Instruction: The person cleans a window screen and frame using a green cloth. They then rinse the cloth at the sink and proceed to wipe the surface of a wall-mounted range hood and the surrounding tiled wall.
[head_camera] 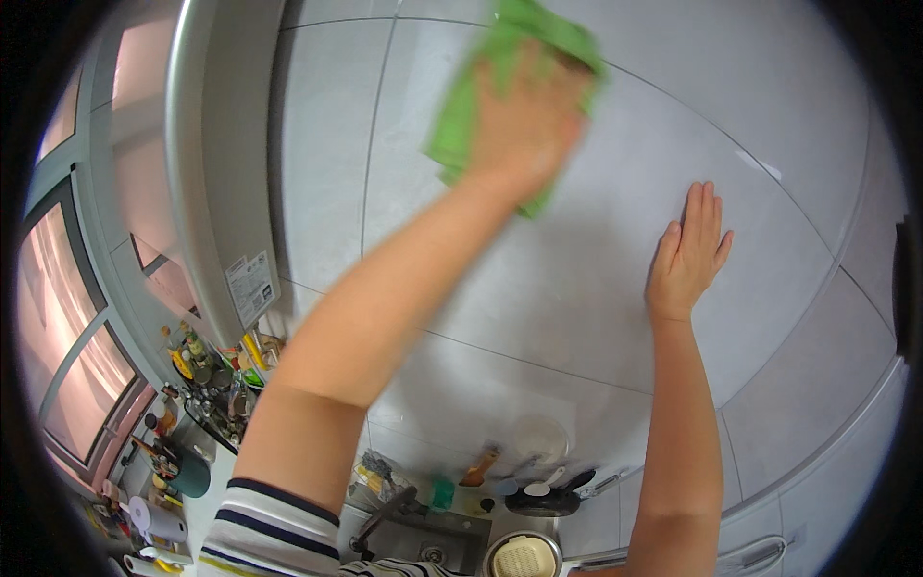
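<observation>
My left hand point(526, 126) is spread over a bright green cloth point(456, 133), pressing it against the grey tiled wall point(519, 281). Motion blurs both the hand and the cloth, and the cloth's edges stick out around my fingers. Lower and to the right, my right hand point(689, 252) lies flat on the same wall, thumb apart and nothing in it. A dark grout line point(685, 104) crosses behind the cloth. White glints shine on the tile above my right hand.
A metal range hood point(234, 166) with a printed label point(252, 288) borders the wall at left. Below are a sink point(433, 541) with a dark faucet point(382, 516), a black pan point(544, 501) and a cream colander point(523, 561). Bottles point(191, 350) and a green utensil holder point(189, 472) crowd the left counter.
</observation>
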A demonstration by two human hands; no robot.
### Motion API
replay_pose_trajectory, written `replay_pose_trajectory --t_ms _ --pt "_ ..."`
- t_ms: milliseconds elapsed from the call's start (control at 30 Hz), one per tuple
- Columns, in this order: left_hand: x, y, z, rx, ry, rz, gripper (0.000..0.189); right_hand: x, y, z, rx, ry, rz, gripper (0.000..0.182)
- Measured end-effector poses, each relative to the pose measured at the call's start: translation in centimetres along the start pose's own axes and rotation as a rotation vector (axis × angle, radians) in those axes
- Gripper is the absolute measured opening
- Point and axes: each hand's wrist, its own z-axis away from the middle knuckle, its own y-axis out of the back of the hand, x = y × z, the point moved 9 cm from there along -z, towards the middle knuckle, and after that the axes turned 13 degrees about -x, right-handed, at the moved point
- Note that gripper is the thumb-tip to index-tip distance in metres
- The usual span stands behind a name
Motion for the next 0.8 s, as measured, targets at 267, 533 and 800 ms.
replay_pose_trajectory --t_ms 267,533,800 --pt "10.6 -2.1 9.8 -0.245 -0.856 0.166 0.033 1.0 0.2 0.3 0.006 0.03 0.016 0.053" --pt "-17.4 1.1 4.6 -0.077 0.247 -0.083 0.045 0.3 0.2 0.1 0.014 0.006 -0.018 0.052" --pt "-6.3 -1.4 4.6 -0.029 0.369 -0.012 0.052 0.2 0.3 -0.2 0.024 -0.001 0.006 0.052"
